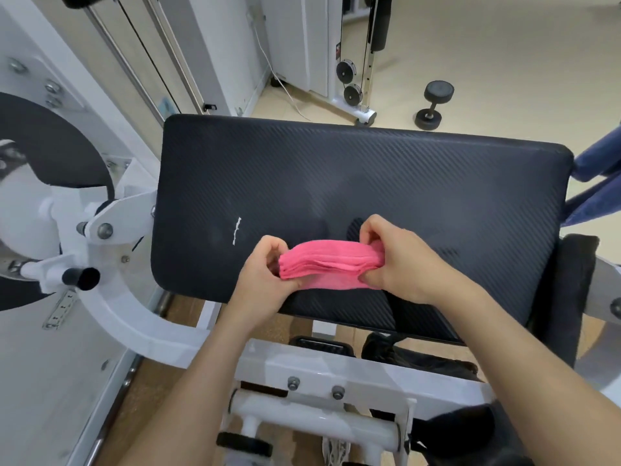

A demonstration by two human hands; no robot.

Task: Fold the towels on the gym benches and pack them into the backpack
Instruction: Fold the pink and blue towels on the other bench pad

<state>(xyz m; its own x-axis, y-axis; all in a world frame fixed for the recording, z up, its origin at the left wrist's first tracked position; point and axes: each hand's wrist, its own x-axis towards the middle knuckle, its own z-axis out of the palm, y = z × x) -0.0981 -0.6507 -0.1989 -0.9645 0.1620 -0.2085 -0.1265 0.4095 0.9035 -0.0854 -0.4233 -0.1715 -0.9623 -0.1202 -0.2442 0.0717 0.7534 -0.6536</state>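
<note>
**A:** Status?

**B:** Towel (331, 265) is folded into a thick pink stack at the near edge of the pad (369, 183). I can't tell if its bottom layer touches the pad. My left hand (268, 267) pinches the left end, fingers curled over and thumb under. My right hand (400, 264) is clamped on the right end the same way.

**A:** What can go wrong?

**B:** Layers fanning open. The edges facing me are loose, and only the two end pinches hold the stack. If one hand releases first, I expect the free end to sag and the fold to go.

**A:** Backpack?

**B:** There's a dark shape (420, 359) under the pad's near edge. It's likely the backpack, but I can't confirm that and no opening is visible. If the mouth is collapsed I need a hand to open it, which is the same unfolding risk.

**A:** Path?

**B:** The white frame (312, 368) with bolts sits between me and that shape. Dragging the towel low could snag it or peel a layer.

**A:** Anything else?

**B:** Blue cloth (598, 183) off the pad's right end, maybe another towel, can't tell. Dumbbell (433, 104) is on the floor well apart, so not a factor.
</note>
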